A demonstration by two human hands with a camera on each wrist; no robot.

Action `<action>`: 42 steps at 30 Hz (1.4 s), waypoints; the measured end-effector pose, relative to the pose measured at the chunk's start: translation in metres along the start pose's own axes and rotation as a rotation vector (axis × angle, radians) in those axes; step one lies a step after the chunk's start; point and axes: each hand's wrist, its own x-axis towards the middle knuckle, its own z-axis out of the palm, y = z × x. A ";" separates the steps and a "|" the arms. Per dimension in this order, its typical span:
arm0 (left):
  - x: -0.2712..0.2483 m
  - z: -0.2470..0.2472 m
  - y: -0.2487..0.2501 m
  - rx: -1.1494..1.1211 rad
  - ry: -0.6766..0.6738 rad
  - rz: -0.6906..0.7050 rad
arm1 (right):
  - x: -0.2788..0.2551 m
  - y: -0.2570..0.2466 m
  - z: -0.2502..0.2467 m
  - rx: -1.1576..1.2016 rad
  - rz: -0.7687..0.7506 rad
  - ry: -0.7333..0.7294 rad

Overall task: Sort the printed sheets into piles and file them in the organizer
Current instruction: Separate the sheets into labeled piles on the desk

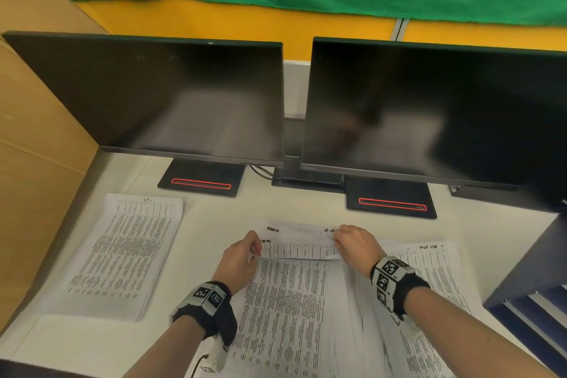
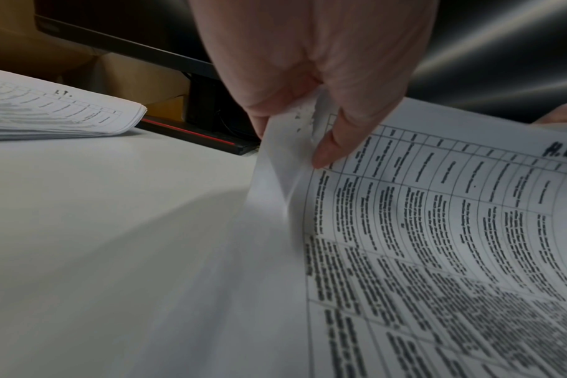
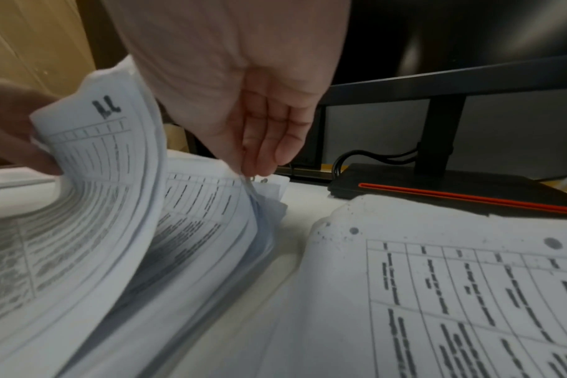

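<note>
A thick stack of printed sheets (image 1: 291, 310) lies in the middle of the white desk (image 1: 202, 224). Its top few sheets (image 1: 297, 250) are lifted at the far edge and curl upward. My left hand (image 1: 242, 255) pinches their top left corner (image 2: 292, 143). Holding the top right corner, by a handwritten mark, is my right hand (image 1: 349, 242), whose fingers (image 3: 262, 158) reach down to the sheet edges beneath. A sorted pile (image 1: 129, 248) lies to the left, also seen in the left wrist view (image 2: 49, 112). Another pile (image 1: 429, 267) lies on the right (image 3: 454, 294). The dark blue organizer (image 1: 534, 279) stands at the desk's right edge.
Two dark monitors (image 1: 153, 101) (image 1: 429, 113) stand behind the papers. Their black bases (image 1: 202, 182) (image 1: 389, 199) sit just beyond the piles, with cables between them. A cardboard wall (image 1: 30, 132) borders the desk on the left.
</note>
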 end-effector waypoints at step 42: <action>-0.010 0.007 -0.003 0.047 0.069 0.109 | -0.025 0.000 0.017 1.285 0.406 -0.016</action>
